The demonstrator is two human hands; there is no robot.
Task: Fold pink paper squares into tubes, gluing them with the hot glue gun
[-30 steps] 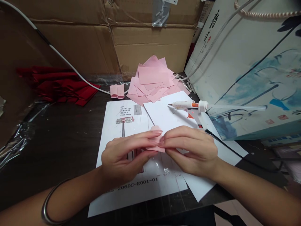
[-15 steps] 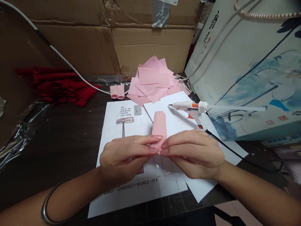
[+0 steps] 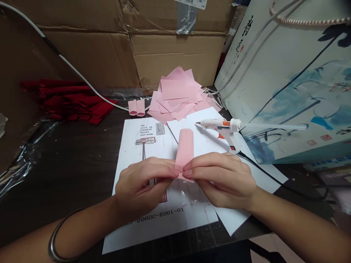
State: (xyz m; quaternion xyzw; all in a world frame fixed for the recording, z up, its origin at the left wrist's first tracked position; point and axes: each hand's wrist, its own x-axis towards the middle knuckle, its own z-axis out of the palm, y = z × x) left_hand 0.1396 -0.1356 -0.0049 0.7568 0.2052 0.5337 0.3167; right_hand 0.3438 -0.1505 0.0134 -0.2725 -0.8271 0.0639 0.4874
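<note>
A pink rolled piece (image 3: 185, 148) stands out away from me between my hands, over the white paper sheets. My left hand (image 3: 145, 182) pinches the left side of its near end, fingers closed. On the right side of that same end, my right hand (image 3: 223, 179) is closed in a pinch too, with the fingertips of both hands nearly touching. The near edge of the pink piece shows flattened and spread below the fingertips. Beyond my right hand, a white glue gun (image 3: 219, 125) with a clear glue stick lies on the paper, its nozzle pointing left.
Behind the papers lies a pile of pink pieces (image 3: 179, 91), with two small pink tubes (image 3: 136, 107) to its left. Red folded cloth (image 3: 76, 102) sits at the back left. Cardboard boxes (image 3: 175, 54) stand behind, and a large printed bag (image 3: 290, 80) at the right. A printed sheet (image 3: 120, 233) lies underneath.
My fingertips have shifted slightly on the near end of the pink piece, and more of its near edge now shows below them. The view has moved very slightly.
</note>
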